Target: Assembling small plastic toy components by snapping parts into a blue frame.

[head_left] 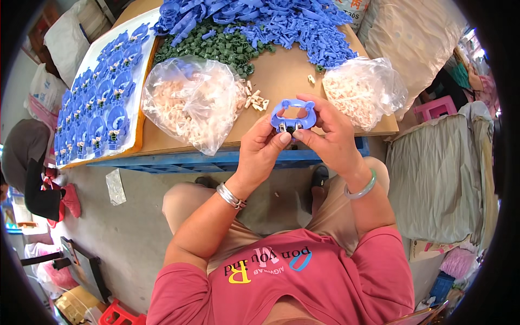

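Just beyond the table's front edge, both my hands hold a blue plastic bear-eared frame (277,120) with an open middle. My left hand (259,150) grips its lower left, thumb near the base. My right hand (335,134) is closed round its right side, fingers behind and thumb at the bottom. Small dark and pale parts sit at the frame's lower middle, partly covered by my thumbs. Beyond my left hand lie loose cream-coloured small pieces (254,101) beside a clear plastic bag (189,103) full of them. A second bag (355,92) of such pieces stands beyond my right hand.
Heaps of blue plastic parts (292,27) and dark green parts (208,46) cover the table's far side. At left, a white tray (142,89) carries rows of blue pieces with small parts fitted. Large sacks (433,173) stand at right. Another person (27,162) is at far left.
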Action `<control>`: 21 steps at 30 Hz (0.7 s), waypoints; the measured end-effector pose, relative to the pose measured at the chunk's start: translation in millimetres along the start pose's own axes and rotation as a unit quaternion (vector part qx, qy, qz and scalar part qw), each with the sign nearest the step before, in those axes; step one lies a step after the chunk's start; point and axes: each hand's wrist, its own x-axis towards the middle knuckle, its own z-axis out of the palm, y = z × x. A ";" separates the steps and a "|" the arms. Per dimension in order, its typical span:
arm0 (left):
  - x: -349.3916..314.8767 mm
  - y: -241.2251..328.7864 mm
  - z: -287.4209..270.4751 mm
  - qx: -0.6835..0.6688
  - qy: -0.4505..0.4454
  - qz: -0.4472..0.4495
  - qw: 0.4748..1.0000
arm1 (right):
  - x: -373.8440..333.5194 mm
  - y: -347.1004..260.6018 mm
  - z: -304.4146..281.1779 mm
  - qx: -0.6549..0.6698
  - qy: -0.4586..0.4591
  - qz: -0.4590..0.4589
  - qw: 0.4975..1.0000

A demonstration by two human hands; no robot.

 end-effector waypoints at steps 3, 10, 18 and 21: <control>0.5 -1.7 -0.5 0.087 0.020 0.053 0.995 | -0.5 0.3 5.1 -0.011 0.017 0.003 1.000; 2.6 5.8 5.6 0.206 0.052 0.126 0.969 | -1.0 -6.0 11.7 -0.079 0.050 -0.039 0.995; 4.9 14.3 -2.8 -0.022 -0.005 -0.074 0.997 | 5.0 -15.0 3.8 0.287 0.025 0.100 0.952; 6.5 16.6 -3.3 -0.029 -0.017 -0.152 0.988 | 6.0 -0.9 2.2 0.279 0.055 0.115 0.952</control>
